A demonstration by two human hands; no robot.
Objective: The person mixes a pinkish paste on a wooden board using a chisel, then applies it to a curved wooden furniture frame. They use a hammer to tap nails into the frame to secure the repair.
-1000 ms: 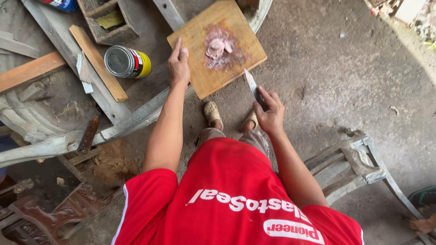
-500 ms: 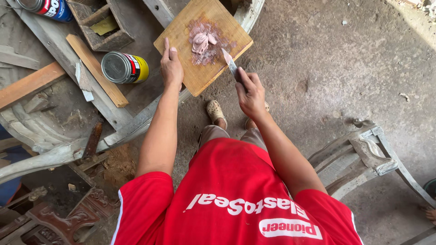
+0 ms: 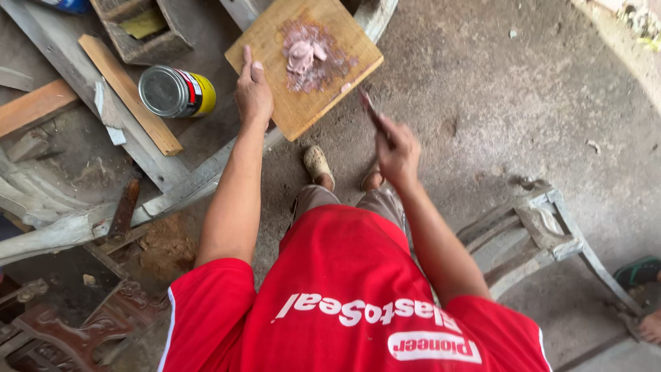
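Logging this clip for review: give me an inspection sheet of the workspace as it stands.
Surface: bare concrete floor, dusty.
Job's things: wooden board with a pinkish putty lump; putty knife.
Clutter: tin can on its side, wooden slats, grey wooden frame pieces.
Hands: left hand rests on the board's edge; right hand grips the knife beside the board.
Cables: nothing seen.
Surroundings: carved chair part at right; another person's foot at the edge.

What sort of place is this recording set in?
Probably an informal furniture repair or woodworking yard: carved wooden frames lie on a bare concrete floor, beside a tin can and a board holding pinkish putty.
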